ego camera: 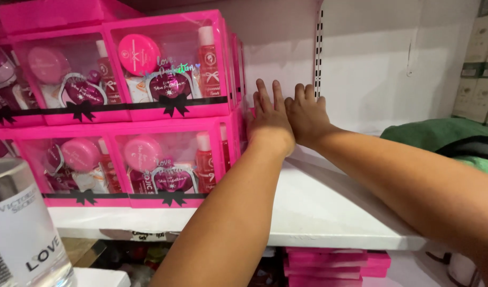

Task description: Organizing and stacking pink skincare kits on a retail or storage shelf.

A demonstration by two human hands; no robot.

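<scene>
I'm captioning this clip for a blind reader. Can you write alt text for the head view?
Left hand and right hand press flat, side by side, against the side of stacked pink gift boxes on a white shelf. Green cloth lies at right.

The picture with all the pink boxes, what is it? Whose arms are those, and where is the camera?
The camera sits on a person's head and looks down, so the two arms are that person's own. The left hand and the right hand lie flat, side by side, against the side of the pink gift boxes. The boxes are stacked in two rows on a white shelf. Through their clear fronts you see little bottles and round tins, with black bows across. Neither hand holds anything. A clear bottle stands at bottom left, a green cloth lies at right.
</scene>
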